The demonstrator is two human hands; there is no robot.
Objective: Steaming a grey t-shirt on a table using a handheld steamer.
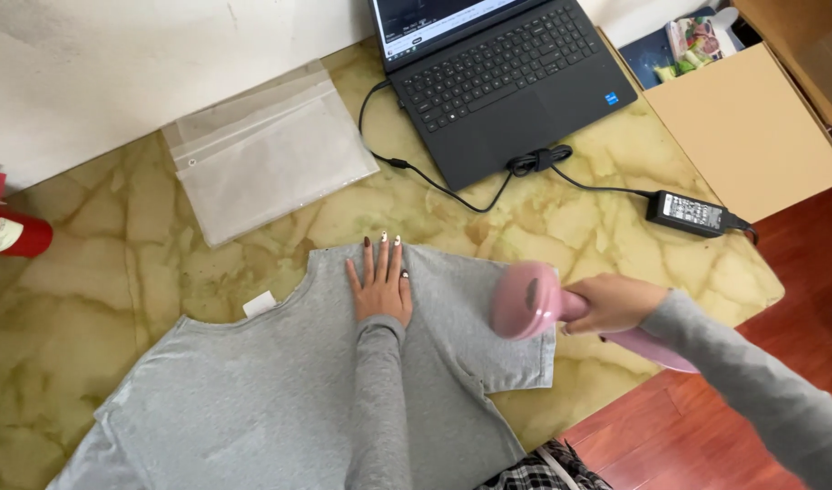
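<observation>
A grey T-shirt (252, 399) lies spread on a yellow-green marble table (98, 272). My left hand (379, 283) rests flat on the shirt near its shoulder, fingers apart, holding nothing. In my right hand (611, 302) is the handle of a pink handheld garment steamer (527, 301). Its head hovers over the shirt's short sleeve (507, 358), just right of my left hand.
An open black laptop (507, 77) sits at the far edge, its cable and power brick (686, 213) trailing right. A clear zip bag (270, 154) lies at the far left. A cardboard box (747, 127) stands at right, a red cylinder (12, 234) at left. Wooden floor (706, 426) lies beyond the right edge.
</observation>
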